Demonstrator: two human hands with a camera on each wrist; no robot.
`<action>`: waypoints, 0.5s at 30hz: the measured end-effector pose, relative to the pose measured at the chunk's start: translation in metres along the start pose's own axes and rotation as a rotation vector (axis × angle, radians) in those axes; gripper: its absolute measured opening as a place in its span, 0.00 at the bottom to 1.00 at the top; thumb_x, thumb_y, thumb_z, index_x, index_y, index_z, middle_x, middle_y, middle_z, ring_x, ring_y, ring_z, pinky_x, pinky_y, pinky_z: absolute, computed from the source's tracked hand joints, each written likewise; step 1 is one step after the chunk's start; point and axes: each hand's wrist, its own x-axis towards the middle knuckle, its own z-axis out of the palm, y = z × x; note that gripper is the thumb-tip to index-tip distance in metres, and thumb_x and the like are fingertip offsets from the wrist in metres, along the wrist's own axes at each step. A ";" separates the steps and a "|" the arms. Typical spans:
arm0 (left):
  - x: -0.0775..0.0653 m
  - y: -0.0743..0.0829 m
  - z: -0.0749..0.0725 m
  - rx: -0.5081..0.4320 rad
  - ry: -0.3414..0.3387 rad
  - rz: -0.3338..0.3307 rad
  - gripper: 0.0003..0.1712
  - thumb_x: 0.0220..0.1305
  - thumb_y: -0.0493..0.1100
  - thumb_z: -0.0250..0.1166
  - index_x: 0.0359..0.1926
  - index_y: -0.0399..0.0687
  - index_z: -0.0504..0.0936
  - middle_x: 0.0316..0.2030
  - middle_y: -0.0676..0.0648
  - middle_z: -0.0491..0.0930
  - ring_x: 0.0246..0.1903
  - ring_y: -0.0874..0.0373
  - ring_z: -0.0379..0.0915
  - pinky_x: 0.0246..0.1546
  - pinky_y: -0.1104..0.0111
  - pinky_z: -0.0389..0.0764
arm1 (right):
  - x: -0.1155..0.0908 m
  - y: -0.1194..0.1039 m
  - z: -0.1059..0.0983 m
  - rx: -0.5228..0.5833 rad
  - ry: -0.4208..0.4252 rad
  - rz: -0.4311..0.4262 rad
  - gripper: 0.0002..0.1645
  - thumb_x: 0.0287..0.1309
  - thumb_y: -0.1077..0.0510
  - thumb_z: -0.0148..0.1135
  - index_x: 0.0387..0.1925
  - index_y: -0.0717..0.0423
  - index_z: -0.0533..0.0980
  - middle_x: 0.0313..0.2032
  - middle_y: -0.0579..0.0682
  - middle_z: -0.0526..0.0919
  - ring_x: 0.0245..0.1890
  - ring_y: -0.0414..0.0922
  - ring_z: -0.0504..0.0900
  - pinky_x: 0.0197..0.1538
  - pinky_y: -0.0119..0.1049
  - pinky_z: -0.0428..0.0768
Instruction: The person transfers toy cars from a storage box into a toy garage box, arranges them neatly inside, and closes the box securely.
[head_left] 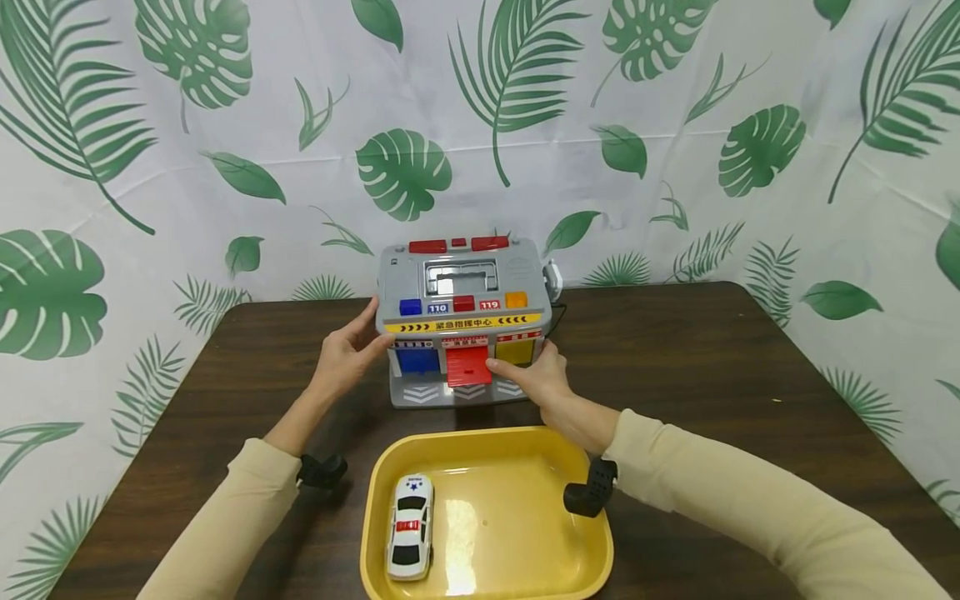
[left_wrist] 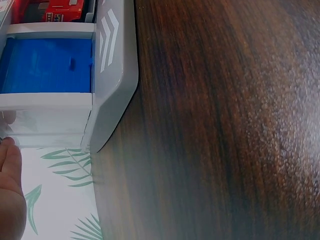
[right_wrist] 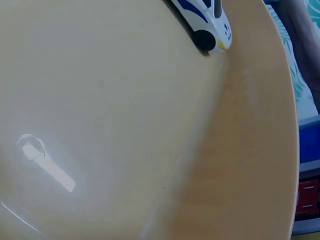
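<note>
A grey toy emergency station [head_left: 459,283] stands at the back of the table, with a blue door [head_left: 417,361], a red panel [head_left: 468,367] in the middle bay and a yellow door [head_left: 515,352]. My left hand [head_left: 341,358] holds its left side, thumb at the front corner under the roof edge. My right hand [head_left: 546,379] grips the right side, fingers partly hidden behind it, and the thumb reaches across the front to the red panel's edge. In the left wrist view, a red toy vehicle [left_wrist: 60,11] shows in the middle bay beside the blue door.
A yellow tray [head_left: 495,442] sits in front of the station, under my right wrist. Inside it, along the left, lies a white toy police car [head_left: 410,527]. The dark wooden table [head_left: 675,358] meets a leaf-patterned cloth [head_left: 525,192] behind.
</note>
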 end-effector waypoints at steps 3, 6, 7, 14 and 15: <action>0.000 0.001 0.000 0.005 0.000 -0.002 0.36 0.63 0.35 0.61 0.68 0.32 0.55 0.62 0.33 0.66 0.55 0.41 0.72 0.49 0.66 0.76 | 0.002 0.001 0.002 -0.006 0.006 -0.015 0.52 0.49 0.51 0.72 0.67 0.62 0.51 0.64 0.63 0.56 0.62 0.56 0.59 0.70 0.52 0.58; 0.000 -0.001 0.001 0.006 0.001 0.002 0.36 0.63 0.35 0.61 0.68 0.33 0.55 0.61 0.33 0.66 0.55 0.41 0.72 0.50 0.65 0.75 | 0.003 0.003 0.005 -0.002 0.022 -0.017 0.53 0.49 0.53 0.72 0.67 0.61 0.50 0.64 0.62 0.55 0.62 0.57 0.58 0.70 0.52 0.57; 0.001 -0.006 0.001 0.004 0.004 0.006 0.36 0.63 0.36 0.61 0.69 0.34 0.56 0.62 0.33 0.67 0.55 0.42 0.72 0.50 0.65 0.75 | 0.003 0.004 0.006 -0.001 0.030 -0.018 0.53 0.49 0.54 0.72 0.67 0.61 0.49 0.64 0.62 0.55 0.62 0.57 0.57 0.70 0.52 0.57; 0.009 -0.036 0.002 0.004 0.025 0.036 0.38 0.62 0.41 0.63 0.70 0.44 0.57 0.61 0.38 0.69 0.55 0.45 0.73 0.50 0.66 0.76 | 0.004 0.006 0.015 0.041 0.086 0.003 0.56 0.49 0.57 0.72 0.69 0.59 0.44 0.66 0.62 0.51 0.64 0.57 0.56 0.70 0.52 0.56; 0.009 -0.036 0.002 0.010 0.026 0.033 0.38 0.62 0.41 0.63 0.70 0.44 0.57 0.61 0.38 0.69 0.54 0.46 0.74 0.49 0.66 0.76 | 0.004 0.006 0.016 0.045 0.097 0.006 0.57 0.48 0.57 0.72 0.69 0.59 0.44 0.66 0.62 0.51 0.64 0.57 0.56 0.70 0.52 0.57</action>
